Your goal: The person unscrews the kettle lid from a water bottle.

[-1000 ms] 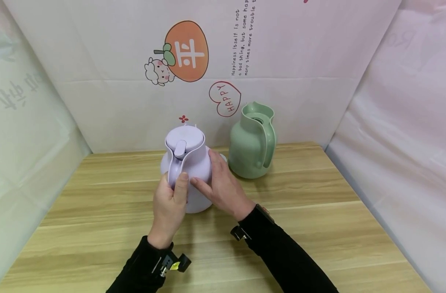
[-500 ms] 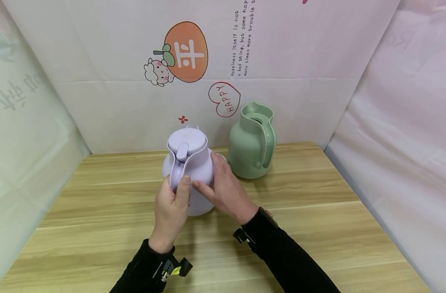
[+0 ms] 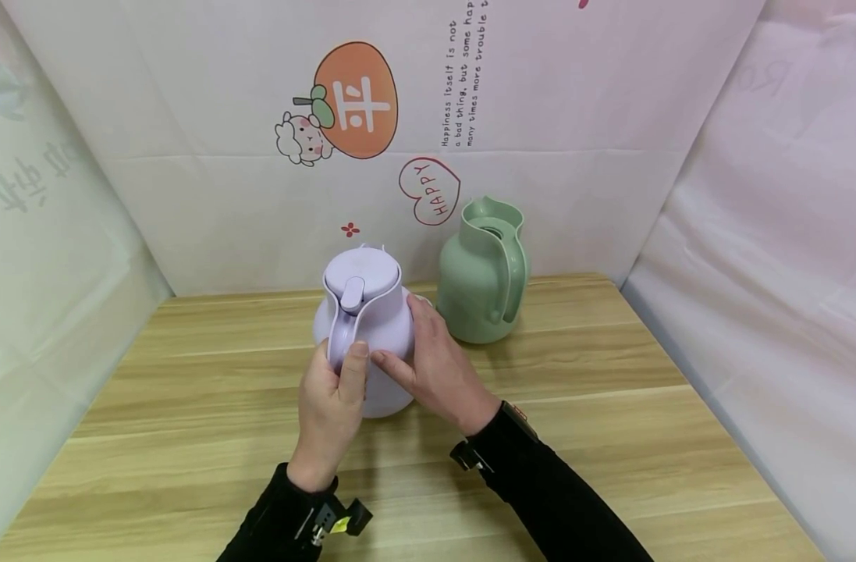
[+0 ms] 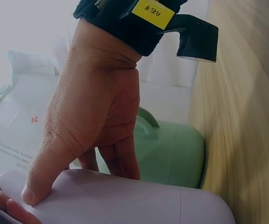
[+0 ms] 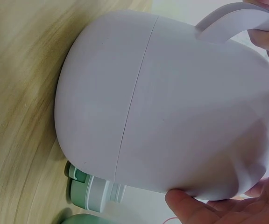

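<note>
White cloth (image 3: 210, 226) rises behind and beside the wooden worktop (image 3: 210, 375) in front of me. On the worktop, near its middle, the lilac jug (image 3: 391, 324) stands upright between my hands. The green jug (image 3: 470, 281) stands just beyond it to the right, near the cloth, its mouth open and its handle turned towards my right. My right hand (image 3: 442, 378) lies along the right side of the lilac jug, fingers extended against the body and thumb spread wide. My left hand (image 3: 329, 406) is curled round the handle (image 3: 342, 332), thumb on top, its tip near my right thumb. A small green-and-white cap (image 5: 90, 193) sits behind the lilac jug. The lilac lid (image 3: 362, 271) fills that jug's top, its lever towards me.
</note>
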Demonstrator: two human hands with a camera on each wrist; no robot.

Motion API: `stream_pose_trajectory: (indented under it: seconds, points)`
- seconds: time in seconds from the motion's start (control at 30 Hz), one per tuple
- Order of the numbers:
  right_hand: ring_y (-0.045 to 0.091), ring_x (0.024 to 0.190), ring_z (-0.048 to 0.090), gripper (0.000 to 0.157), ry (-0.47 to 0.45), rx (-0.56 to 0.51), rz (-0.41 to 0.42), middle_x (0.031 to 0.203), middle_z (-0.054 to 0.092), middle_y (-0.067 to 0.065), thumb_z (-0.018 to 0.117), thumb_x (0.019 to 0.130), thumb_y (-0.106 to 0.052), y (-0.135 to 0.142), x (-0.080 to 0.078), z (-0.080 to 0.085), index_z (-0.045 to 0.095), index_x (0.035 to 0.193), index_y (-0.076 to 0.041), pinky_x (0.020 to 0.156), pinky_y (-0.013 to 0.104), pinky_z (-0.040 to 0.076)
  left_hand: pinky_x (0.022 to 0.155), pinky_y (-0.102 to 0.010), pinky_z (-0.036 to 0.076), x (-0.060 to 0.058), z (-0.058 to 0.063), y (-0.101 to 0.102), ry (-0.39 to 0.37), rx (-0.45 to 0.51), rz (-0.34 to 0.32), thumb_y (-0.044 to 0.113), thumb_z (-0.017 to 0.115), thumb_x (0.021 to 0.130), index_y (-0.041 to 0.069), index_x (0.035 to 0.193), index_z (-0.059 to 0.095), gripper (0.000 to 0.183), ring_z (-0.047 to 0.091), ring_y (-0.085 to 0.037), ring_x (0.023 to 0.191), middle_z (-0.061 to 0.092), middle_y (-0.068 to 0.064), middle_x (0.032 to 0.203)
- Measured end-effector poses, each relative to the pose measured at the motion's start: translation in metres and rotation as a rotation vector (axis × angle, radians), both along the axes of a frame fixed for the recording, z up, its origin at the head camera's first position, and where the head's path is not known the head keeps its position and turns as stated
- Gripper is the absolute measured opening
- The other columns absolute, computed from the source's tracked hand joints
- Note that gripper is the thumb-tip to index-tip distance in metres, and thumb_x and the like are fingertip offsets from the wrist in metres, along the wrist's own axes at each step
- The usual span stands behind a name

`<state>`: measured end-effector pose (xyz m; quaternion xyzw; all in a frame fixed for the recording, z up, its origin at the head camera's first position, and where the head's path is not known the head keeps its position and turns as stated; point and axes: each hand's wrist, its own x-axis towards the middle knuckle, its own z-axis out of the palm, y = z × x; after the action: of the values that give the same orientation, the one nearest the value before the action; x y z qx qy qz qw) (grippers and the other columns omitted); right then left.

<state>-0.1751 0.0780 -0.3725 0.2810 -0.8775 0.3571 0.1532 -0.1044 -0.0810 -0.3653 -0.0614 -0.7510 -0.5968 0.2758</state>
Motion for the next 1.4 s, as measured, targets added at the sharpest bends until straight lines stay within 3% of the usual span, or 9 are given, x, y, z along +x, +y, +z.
stream_pose_trajectory:
  seconds: [0.57, 0.73, 0.87, 1.0, 1.17, 1.3, 1.4]
  points:
    - [0.02, 0.13, 0.05, 0.092, -0.036, 0.016, -0.008, 0.152, 0.045, 0.008, 0.065, 0.096, -0.061, 0.001, 0.001, 0.006, 0.024, 0.164, -0.014, 0.104, 0.045, 0.052, 0.051, -0.029, 0.045, 0.0, 0.001, 0.0, 0.02, 0.002, 0.015, 0.019, 0.06, 0.106, 0.007, 0.091, 0.057, 0.02, 0.053, -0.013, 0.054, 0.053, 0.001, 0.067]
    - [0.02, 0.127, 0.054, 0.081, -0.035, 0.044, 0.004, 0.147, 0.051, 0.008, 0.06, 0.101, -0.059, 0.005, 0.001, 0.015, 0.032, 0.161, -0.013, 0.102, 0.044, 0.053, 0.049, -0.028, 0.043, 0.0, 0.0, -0.001, 0.032, 0.01, 0.011, 0.019, 0.061, 0.106, 0.007, 0.088, 0.056, 0.022, 0.052, -0.013, 0.052, 0.052, 0.001, 0.064]
    - [0.029, 0.139, 0.052, 0.069, 0.006, 0.07, -0.022, 0.152, 0.05, 0.017, 0.048, 0.108, -0.051, 0.009, 0.002, 0.034, 0.035, 0.159, -0.006, 0.111, 0.05, 0.047, 0.047, -0.028, 0.043, 0.0, 0.0, -0.001, 0.044, 0.012, 0.014, 0.018, 0.062, 0.105, 0.007, 0.086, 0.056, 0.023, 0.051, -0.013, 0.05, 0.051, 0.001, 0.063]
    - [0.033, 0.15, 0.041, 0.067, 0.071, 0.079, -0.08, 0.159, 0.046, 0.02, 0.042, 0.11, -0.051, 0.007, 0.002, 0.063, 0.04, 0.158, -0.004, 0.119, 0.054, 0.038, 0.048, -0.028, 0.043, 0.001, -0.001, -0.002, 0.039, -0.005, 0.043, 0.019, 0.063, 0.104, 0.007, 0.087, 0.056, 0.022, 0.052, -0.012, 0.052, 0.051, 0.001, 0.064]
    - [0.031, 0.138, 0.055, 0.064, 0.152, 0.099, -0.103, 0.149, 0.058, 0.014, 0.055, 0.104, -0.053, -0.007, 0.006, 0.1, 0.053, 0.15, -0.007, 0.112, 0.05, 0.045, 0.05, -0.028, 0.043, 0.001, 0.0, -0.001, 0.024, -0.026, 0.06, 0.02, 0.062, 0.105, 0.006, 0.089, 0.057, 0.022, 0.052, -0.012, 0.054, 0.052, 0.0, 0.065]
    - [0.032, 0.123, 0.063, 0.068, 0.218, 0.218, -0.111, 0.138, 0.065, 0.012, 0.061, 0.098, -0.06, -0.024, 0.01, 0.12, 0.06, 0.143, -0.008, 0.103, 0.047, 0.05, 0.049, -0.028, 0.044, 0.001, -0.001, -0.001, 0.011, -0.026, 0.051, 0.021, 0.061, 0.106, 0.006, 0.093, 0.058, 0.02, 0.052, -0.012, 0.053, 0.052, 0.0, 0.066]
    - [0.032, 0.111, 0.065, 0.07, 0.276, 0.33, -0.143, 0.129, 0.07, 0.01, 0.059, 0.096, -0.067, -0.035, 0.012, 0.127, 0.065, 0.139, -0.012, 0.092, 0.044, 0.053, 0.049, -0.029, 0.044, 0.001, 0.0, -0.001, -0.004, -0.027, 0.034, 0.022, 0.059, 0.107, 0.007, 0.094, 0.058, 0.02, 0.052, -0.012, 0.053, 0.052, 0.0, 0.066]
